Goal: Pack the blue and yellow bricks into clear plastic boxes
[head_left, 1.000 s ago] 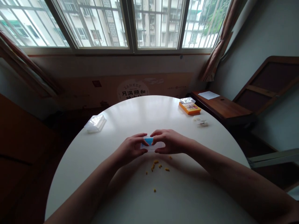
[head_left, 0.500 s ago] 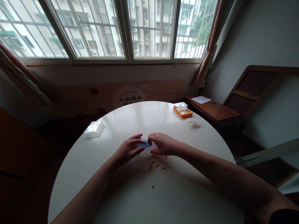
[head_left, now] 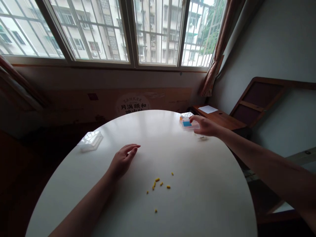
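Observation:
My right hand reaches to the far right of the round white table and grips a small clear box with a blue insert. It holds that box just over the orange box, which is mostly hidden behind it. My left hand lies flat on the tabletop near the middle, fingers stretched out, holding nothing. Several small yellow pellets lie scattered on the table in front of me, to the right of my left hand.
A clear plastic box sits near the table's left edge. A small clear piece lies under my right wrist. Beyond the right edge stands a brown wooden side table with a white paper. Barred windows fill the back wall.
Both hands held the blue-insert box at the table's middle. My right hand has carried it to the far right by the orange box; my left hand let go and lies flat.

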Motion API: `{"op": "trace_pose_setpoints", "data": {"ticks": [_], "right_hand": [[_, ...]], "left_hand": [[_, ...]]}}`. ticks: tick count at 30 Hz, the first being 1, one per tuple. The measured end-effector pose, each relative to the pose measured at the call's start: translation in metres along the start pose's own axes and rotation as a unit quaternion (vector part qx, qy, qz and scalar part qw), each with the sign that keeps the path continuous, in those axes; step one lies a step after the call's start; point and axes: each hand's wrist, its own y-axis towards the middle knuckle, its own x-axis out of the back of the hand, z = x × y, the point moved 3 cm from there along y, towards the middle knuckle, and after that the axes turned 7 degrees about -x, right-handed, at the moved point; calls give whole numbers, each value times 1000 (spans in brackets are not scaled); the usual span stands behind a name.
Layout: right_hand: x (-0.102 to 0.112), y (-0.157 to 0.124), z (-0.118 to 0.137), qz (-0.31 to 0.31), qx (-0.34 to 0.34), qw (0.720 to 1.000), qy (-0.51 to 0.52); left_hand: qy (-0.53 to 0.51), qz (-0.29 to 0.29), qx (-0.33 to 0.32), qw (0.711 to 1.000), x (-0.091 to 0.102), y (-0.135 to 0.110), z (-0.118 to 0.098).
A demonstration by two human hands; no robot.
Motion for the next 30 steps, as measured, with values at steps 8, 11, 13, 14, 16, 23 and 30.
{"op": "trace_pose_setpoints", "data": {"ticks": [8, 11, 13, 14, 16, 23, 30], "right_hand": [[-4, 25, -78, 43, -62, 996, -41], [-14, 34, -89, 56, -68, 995, -40], [-19, 39, -94, 60, -71, 995, -38], [-21, 41, -96, 61, -72, 995, -35], [-25, 42, -101, 61, -73, 995, -30], [-33, 42, -111, 31, -58, 998, -14], [-39, 45, -120, -8, -29, 1000, 4]], "left_hand": [[-3, 22, 16, 1000, -1, -1, 3], [-14, 41, 19, 999, -2, -1, 3], [-15, 45, 20, 999, -2, -1, 2], [-12, 48, 19, 999, -2, 0, 1], [2, 61, 16, 998, -2, 1, 1], [28, 95, 13, 995, -5, 0, 4], [54, 107, 16, 993, -3, 1, 0]]}}
